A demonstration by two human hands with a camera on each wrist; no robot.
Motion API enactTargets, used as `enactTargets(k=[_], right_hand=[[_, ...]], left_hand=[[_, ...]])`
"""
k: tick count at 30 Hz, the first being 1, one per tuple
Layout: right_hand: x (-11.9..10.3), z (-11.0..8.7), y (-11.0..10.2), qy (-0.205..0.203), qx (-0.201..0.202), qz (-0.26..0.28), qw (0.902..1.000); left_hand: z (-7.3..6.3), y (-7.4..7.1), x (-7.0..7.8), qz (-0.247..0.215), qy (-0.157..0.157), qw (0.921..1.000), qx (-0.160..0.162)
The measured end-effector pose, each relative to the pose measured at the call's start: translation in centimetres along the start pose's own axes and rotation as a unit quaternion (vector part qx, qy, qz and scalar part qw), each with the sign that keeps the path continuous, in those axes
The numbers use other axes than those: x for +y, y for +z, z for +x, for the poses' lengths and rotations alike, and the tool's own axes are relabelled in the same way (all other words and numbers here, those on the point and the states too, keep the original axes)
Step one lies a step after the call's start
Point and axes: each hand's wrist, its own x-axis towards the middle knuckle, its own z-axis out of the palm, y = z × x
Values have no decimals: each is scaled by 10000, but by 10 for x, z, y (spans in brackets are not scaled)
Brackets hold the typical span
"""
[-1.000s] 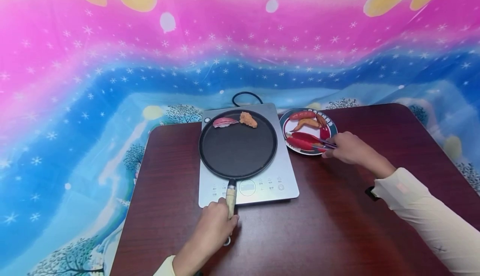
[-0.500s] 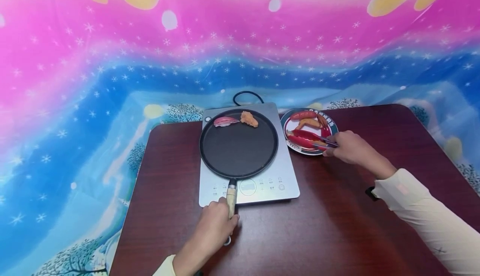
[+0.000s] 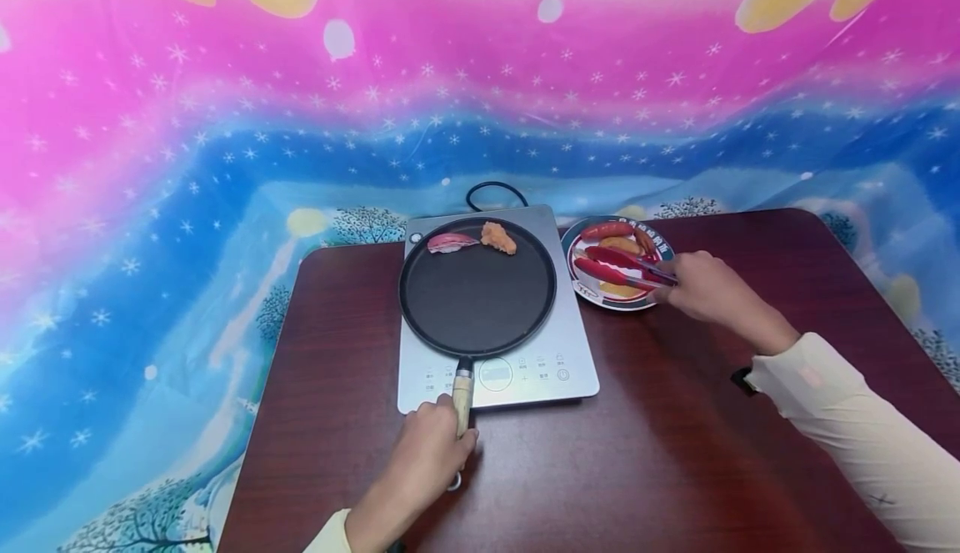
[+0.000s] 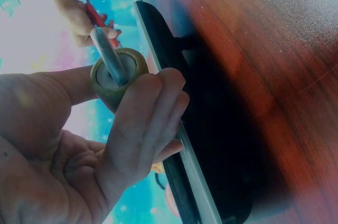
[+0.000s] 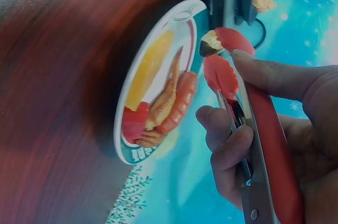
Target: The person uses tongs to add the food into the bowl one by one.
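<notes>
A snow-flecked pink and blue backdrop (image 3: 480,77) rises behind a dark red-brown surface (image 3: 341,328), where a person in pale sleeves (image 3: 847,419) works with both hands. A flat silver cooker (image 3: 577,353) sits near the middle of the surface, with a round black pan (image 3: 480,303) resting on its top, the handle toward the person. Just beside the cooker, on the person's right, lies a plate (image 3: 622,304) with a dark patterned rim. The left hand (image 3: 433,449) grips the pan's handle (image 3: 462,403), its fingers wrapped round the grip. The right hand (image 3: 708,286) holds red-and-silver tongs (image 5: 272,150) over the plate, its thumb pressed along one arm and its fingers curled against the other; the two arms of the tongs stand apart. A black cord (image 3: 495,187) loops behind the cooker. On the plate lie a yellow strip (image 5: 150,71), a glossy sausage (image 5: 182,102), a tan wing-shaped piece (image 5: 166,100) beside it, a red piece (image 5: 135,122) and a ridged brown piece (image 5: 150,138). At the far side of the pan, a pink-and-white slice (image 3: 450,243) lies near a crumbly orange morsel (image 3: 498,238). Smallest of all, a yellow-and-dark bit (image 5: 211,43) shows at the tongs' red tips; how firmly they pinch it is unclear.
</notes>
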Motion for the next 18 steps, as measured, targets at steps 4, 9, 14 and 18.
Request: enactTargets(k=[4,9,14,18], right_hand=[[-3,-1,-7,13,24,-39,10000],[-11,-3,-14,-349,302,-142,9988],[-35,-4,-22,-775,588,-280,9949],[-58,-2,-26,-1041,617,-392,9919]], left_hand=[[0,0,0,0,16,10000,5],[1,0,0,-39,9,10000,-2],[1,1,0,-15,-20,10000,-5],[1,1,0,-30,-15,10000,-12]])
